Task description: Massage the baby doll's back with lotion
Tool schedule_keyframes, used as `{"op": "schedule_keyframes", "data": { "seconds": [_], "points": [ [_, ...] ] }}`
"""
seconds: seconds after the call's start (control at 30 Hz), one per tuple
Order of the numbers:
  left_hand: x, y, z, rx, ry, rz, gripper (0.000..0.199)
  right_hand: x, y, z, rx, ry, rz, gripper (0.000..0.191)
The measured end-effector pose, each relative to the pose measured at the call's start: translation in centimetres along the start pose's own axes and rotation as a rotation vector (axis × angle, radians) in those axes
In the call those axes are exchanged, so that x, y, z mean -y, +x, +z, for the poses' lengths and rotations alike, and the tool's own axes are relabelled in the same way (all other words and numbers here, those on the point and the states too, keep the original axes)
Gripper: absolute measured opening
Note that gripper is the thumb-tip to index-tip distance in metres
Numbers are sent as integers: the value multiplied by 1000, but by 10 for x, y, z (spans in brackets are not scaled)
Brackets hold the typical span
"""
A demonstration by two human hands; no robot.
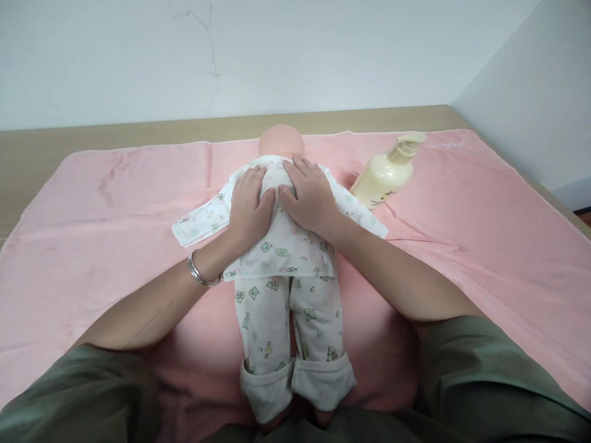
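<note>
A baby doll (281, 141) lies with its bald head toward the wall and its feet toward me. It wears a white printed top (290, 252) with long sleeves spread to both sides. White trousers (265, 314) with rolled cuffs in the same print cover its legs. My left hand (252, 206) rests flat on the left side of the doll's upper body, fingers pointing away from me. On the right side of it, my right hand (311, 197) lies flat with fingers apart. The two thumbs are close to each other near the middle. No facial features of the doll show.
A pink blanket (138, 215) covers most of the wooden table (138, 132). Right of the doll, a cream pump bottle (385, 175) stands tilted in view, beside the sleeve. A white wall (323, 55) rises behind the table, and another is at the right.
</note>
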State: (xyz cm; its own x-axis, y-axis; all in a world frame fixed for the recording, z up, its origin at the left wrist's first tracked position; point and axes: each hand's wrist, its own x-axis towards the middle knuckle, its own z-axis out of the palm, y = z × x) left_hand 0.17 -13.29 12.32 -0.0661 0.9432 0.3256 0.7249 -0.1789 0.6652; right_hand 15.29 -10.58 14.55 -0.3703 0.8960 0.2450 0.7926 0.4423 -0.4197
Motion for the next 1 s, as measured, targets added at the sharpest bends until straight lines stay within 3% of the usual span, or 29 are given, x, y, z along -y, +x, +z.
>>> {"op": "schedule_keyframes", "data": {
  "seconds": [0.1, 0.27, 0.37, 0.5, 0.63, 0.87, 1.0],
  "points": [
    [-13, -9, -4, 49, 109, 43, 55, -3, 2, -3, 10, -34, -51, 60],
    [-27, -21, -6, 77, 168, 82, 56, -12, 11, -12, 132, -107, -208, 62],
    [-18, -16, -4, 48, 83, 36, 54, -6, 6, -14, 126, -170, -182, 61],
    [1, 2, -4, -16, -31, -45, 50, 20, -20, -13, 61, -310, -139, 60],
    [6, 8, -7, -37, -33, -27, 47, 36, -37, -14, 117, -431, -126, 59],
    [-13, -19, -1, 7, 106, 142, 50, -1, 5, -12, 88, -176, -125, 59],
    [-9, -18, 1, -3, 36, 121, 48, 3, 0, -9, 54, -196, -116, 60]
  ]
}}
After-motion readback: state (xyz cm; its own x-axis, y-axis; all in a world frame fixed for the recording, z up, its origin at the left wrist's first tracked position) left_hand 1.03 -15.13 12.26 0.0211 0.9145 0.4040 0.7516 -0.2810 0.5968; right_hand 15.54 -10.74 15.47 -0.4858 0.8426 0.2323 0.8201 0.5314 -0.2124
